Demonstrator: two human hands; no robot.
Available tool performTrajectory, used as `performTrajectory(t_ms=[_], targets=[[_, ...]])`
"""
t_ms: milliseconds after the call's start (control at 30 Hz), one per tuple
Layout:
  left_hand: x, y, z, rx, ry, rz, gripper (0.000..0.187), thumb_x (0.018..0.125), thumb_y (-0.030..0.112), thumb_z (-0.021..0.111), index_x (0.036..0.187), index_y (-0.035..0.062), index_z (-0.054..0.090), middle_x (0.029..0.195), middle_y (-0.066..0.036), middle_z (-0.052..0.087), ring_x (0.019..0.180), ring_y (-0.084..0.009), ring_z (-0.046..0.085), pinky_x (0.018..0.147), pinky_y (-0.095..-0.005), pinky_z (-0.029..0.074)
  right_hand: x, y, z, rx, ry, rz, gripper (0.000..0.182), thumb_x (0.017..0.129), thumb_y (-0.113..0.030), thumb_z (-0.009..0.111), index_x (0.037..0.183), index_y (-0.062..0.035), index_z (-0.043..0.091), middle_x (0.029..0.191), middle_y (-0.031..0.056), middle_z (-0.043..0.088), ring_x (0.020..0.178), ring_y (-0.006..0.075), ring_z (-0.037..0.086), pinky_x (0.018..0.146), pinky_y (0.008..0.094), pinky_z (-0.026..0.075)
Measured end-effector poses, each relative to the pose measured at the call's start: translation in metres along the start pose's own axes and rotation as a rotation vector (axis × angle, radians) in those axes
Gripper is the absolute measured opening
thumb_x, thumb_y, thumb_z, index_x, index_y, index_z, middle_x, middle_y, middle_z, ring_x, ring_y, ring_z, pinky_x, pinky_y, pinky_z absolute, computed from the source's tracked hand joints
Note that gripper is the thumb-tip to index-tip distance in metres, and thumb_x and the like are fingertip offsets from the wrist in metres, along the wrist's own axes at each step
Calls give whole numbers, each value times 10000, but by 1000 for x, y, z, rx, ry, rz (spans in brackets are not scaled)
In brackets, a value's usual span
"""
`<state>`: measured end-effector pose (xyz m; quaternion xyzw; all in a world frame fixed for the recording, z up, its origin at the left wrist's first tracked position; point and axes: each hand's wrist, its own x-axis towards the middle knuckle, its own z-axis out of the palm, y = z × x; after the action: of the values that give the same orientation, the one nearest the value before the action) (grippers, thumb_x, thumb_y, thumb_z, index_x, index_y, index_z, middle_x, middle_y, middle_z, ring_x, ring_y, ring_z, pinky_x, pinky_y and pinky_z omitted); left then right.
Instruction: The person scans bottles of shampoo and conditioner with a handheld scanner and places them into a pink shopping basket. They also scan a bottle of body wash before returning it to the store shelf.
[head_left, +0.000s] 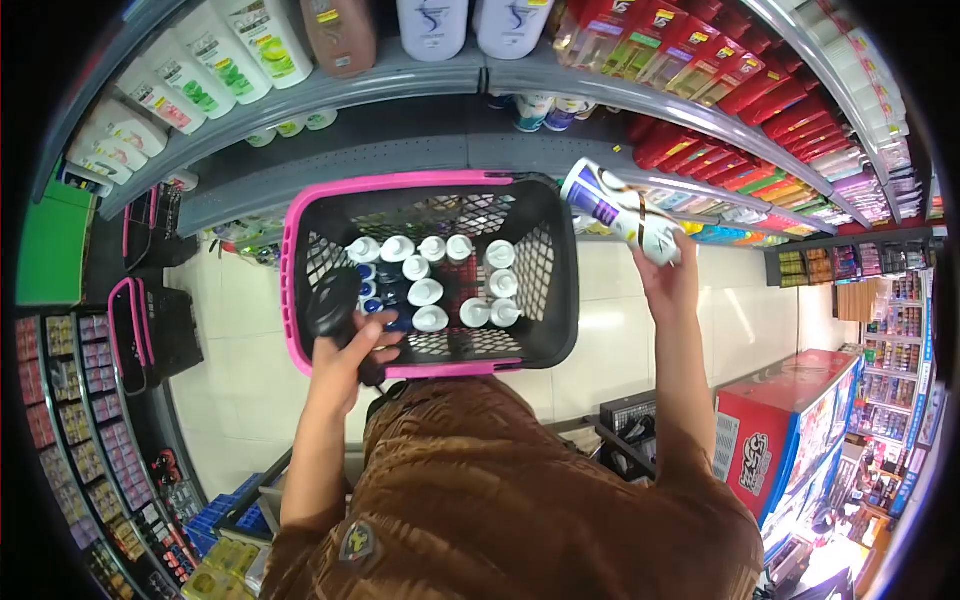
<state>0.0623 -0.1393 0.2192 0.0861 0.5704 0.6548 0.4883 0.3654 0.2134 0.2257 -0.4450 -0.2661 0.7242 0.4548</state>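
A black shopping basket with a pink rim [290,260] hangs in front of me, filled with several white-capped bottles [430,290]. My left hand [350,350] grips the basket's black handle [330,300] at its near left corner. My right hand [668,275] is raised to the right of the basket and holds a white bottle with purple and brown print [620,212], tilted, its base pointing toward the basket's far right corner.
Grey shelves [420,80] ahead carry shampoo bottles and red packs [700,60]. More pink-rimmed baskets [140,330] stand on the floor at left. A red freezer chest [790,410] sits at lower right. Tiled floor lies beneath.
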Motion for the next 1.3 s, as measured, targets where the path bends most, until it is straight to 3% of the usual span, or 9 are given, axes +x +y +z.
performTrajectory(t_ms=[200, 400, 600, 767, 1000, 1033, 1133, 1267, 1300], targets=[[35, 9, 19, -51, -244, 37, 469, 910, 152, 740, 1284, 59, 472, 1443, -193, 499, 1235, -320, 593, 866, -448, 615, -113, 43, 36, -196, -202, 169, 475, 933, -195, 641, 1337, 5, 491, 1170, 142, 664, 975, 254, 724, 736, 373, 668], [41, 21, -10, 29, -310, -79, 585, 866, 75, 770, 1357, 34, 455, 1278, -113, 551, 1110, -231, 617, 821, -415, 631, -168, 79, 99, -265, -271, 222, 571, 882, -131, 695, 1374, 38, 459, 1168, 174, 651, 1001, 255, 710, 728, 372, 674], [49, 25, -45, 59, -371, -70, 665, 847, 148, 812, 1391, 24, 451, 1244, -93, 581, 1145, -203, 582, 888, -367, 562, -186, 90, 131, -518, -216, 69, 536, 975, -324, 633, 1369, 8, 486, 1142, 124, 659, 1006, 199, 700, 721, 330, 650], [62, 20, -62, 18, -390, -56, 543, 831, 162, 832, 1270, 11, 553, 1132, -39, 601, 1017, -128, 578, 897, -312, 489, -187, 98, 141, -840, -49, -128, 485, 1018, -484, 555, 1011, -28, 719, 611, -48, 521, 469, 42, 401, 433, 211, 303], [70, 26, -49, 27, -320, -69, 513, 857, 205, 831, 1227, 1, 539, 1063, -47, 588, 959, -129, 599, 770, -315, 569, -171, 101, 144, -647, 24, -11, 312, 987, -374, 643, 954, -76, 730, 575, -61, 463, 445, 23, 368, 389, 209, 247], [82, 21, -56, 86, -384, -99, 583, 917, 172, 763, 1379, -5, 456, 1148, -47, 527, 1081, -173, 583, 854, -425, 618, -163, 97, 141, -715, -18, -36, 326, 983, -354, 656, 1016, -40, 732, 614, -37, 535, 484, 49, 447, 436, 221, 339], [87, 21, -62, 99, -234, 0, 575, 922, 175, 757, 1384, 4, 460, 1142, -50, 523, 1049, -172, 593, 843, -402, 615, -135, 122, 141, -1032, -154, -398, 357, 983, -338, 658, 1096, -5, 722, 687, 18, 625, 569, 95, 557, 534, 257, 450], [70, 26, -88, 35, -168, -42, 609, 932, 103, 715, 1462, 47, 421, 1458, -156, 486, 1193, -259, 604, 883, -410, 600, -104, 166, 133, -1596, -226, -497, 425, 952, -382, 655, 1153, -10, 696, 935, 223, 729, 805, 375, 718, 726, 430, 557], [64, 23, -94, -15, -135, -19, 606, 917, 87, 736, 1445, 0, 453, 1297, -102, 565, 1120, -204, 621, 846, -368, 614, -91, 178, 127, -1601, -246, -491, 425, 952, -382, 655, 1153, -10, 696, 935, 223, 729, 805, 375, 718, 726, 430, 557]])
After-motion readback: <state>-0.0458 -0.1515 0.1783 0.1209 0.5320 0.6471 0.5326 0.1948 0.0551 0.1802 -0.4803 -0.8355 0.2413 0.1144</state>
